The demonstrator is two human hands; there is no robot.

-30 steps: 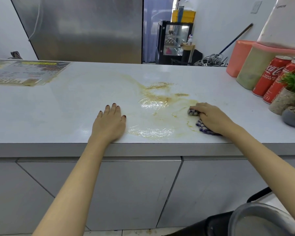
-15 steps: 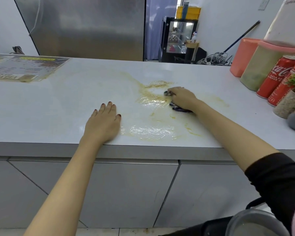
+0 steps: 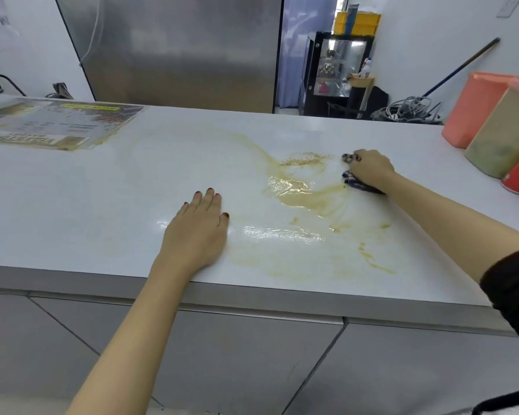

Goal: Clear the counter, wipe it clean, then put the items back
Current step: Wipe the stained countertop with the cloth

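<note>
The one camera sits on my head, looking forward and down over the white counter (image 3: 72, 205) from close at its front edge, its wide lens bending the far edge. My left hand (image 3: 197, 232) and right hand (image 3: 370, 169) reach in from below, and past the counter it takes in the steel fridge (image 3: 174, 49).

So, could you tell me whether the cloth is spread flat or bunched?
Bunched: the cloth shows only as crumpled edges under the right hand.
</note>
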